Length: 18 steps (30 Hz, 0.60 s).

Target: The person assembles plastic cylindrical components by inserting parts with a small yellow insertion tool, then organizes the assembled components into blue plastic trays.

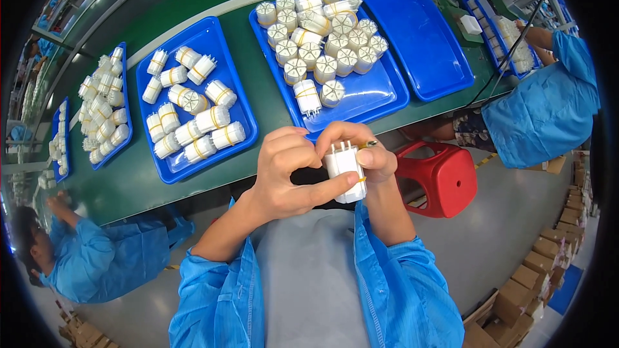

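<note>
In front of my chest is a white cylindrical bundle of plastic parts (345,164), with prongs on its upper end and a yellow rubber band (362,181) round it. My left hand (284,171) is closed on it, the thumb lying across its side and the other fingers curled behind. My right hand (373,158) grips the same bundle from the right, its forefinger arched over the top. Something small and dark, with a golden tint, shows at my right thumb (369,144); its kind is unclear. Just beyond my hands, a blue tray (367,106) holds several similar banded bundles (325,67).
To the left, another blue tray (243,113) holds more bundles, with further trays beyond it. A bare blue tray (419,38) lies right on the green bench (213,183). A red stool (445,180) stands at right. Co-workers in blue (541,109) sit on both sides. Cardboard boxes (519,296) line the floor.
</note>
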Available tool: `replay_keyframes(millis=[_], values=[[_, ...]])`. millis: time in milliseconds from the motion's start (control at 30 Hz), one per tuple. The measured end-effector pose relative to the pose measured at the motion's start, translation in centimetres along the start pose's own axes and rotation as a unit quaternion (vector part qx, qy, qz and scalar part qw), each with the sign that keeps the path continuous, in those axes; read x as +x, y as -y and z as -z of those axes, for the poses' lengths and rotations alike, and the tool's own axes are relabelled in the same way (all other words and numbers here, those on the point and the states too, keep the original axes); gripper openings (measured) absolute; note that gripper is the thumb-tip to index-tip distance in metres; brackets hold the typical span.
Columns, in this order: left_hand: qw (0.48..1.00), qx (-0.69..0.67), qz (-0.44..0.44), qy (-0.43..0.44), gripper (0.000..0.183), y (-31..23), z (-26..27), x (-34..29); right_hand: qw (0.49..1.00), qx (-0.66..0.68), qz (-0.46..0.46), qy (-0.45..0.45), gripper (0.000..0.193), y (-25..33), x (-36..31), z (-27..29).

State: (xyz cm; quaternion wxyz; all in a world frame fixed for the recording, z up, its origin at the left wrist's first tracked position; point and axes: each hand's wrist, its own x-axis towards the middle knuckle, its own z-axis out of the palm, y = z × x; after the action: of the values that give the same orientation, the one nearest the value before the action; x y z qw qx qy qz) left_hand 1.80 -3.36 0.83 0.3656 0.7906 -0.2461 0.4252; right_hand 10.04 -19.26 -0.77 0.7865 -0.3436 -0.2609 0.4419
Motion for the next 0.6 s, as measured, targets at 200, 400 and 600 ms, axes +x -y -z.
replay_keyframes(millis=[200,400,600], values=[[0.997,0.069,-0.042,0.019,0.043,-0.2,-0.4,0.2,0.992,0.109,-0.015,0.062,0.054,-2.6,0.5,-0.3],[0.997,0.016,0.065,0.034,0.056,-0.7,0.7,0.0,0.99,0.139,-0.033,-0.018,0.041,-3.3,1.2,-0.2],[0.98,-0.03,0.198,-0.004,0.052,-0.6,1.5,0.4,0.986,0.07,-0.009,-0.153,0.042,-3.4,0.5,0.0]])
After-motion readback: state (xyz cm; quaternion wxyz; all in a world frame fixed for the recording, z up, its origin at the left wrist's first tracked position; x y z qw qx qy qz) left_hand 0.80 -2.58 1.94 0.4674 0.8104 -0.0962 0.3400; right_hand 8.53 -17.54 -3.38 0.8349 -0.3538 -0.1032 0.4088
